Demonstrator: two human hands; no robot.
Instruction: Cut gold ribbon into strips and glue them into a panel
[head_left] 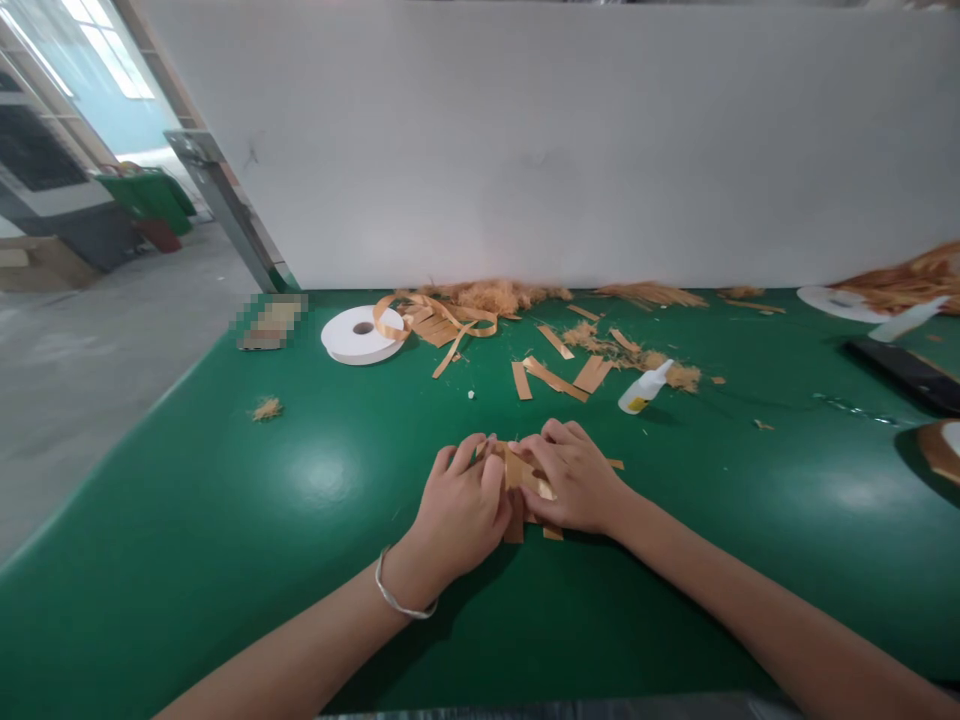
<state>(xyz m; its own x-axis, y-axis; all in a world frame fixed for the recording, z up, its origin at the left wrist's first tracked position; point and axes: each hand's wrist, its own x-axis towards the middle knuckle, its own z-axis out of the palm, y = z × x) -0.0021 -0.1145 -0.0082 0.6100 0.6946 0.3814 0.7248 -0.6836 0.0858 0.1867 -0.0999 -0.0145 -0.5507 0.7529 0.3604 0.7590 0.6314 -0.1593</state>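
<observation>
Both my hands are together at the near middle of the green table (337, 600), working on a small piece of crossed tan ribbon strips (516, 475). My left hand (459, 508) has its fingers curled and closed on the left side of the strips. On the other side, my right hand (576, 482) pinches them, its thumb low and its fingers at the upper edge. Strip ends stick out below the hands and to the right. Much of the piece is covered by my fingers. A white glue bottle (643, 388) leans on its side beyond my right hand.
Cut ribbon pieces (592, 375) and frayed fibre (495, 296) lie toward the white back panel (525, 150). A white ribbon spool (361, 336) sits at back left. On the right are a black phone (904, 375), a second bottle (907, 320) and another roll (941, 445).
</observation>
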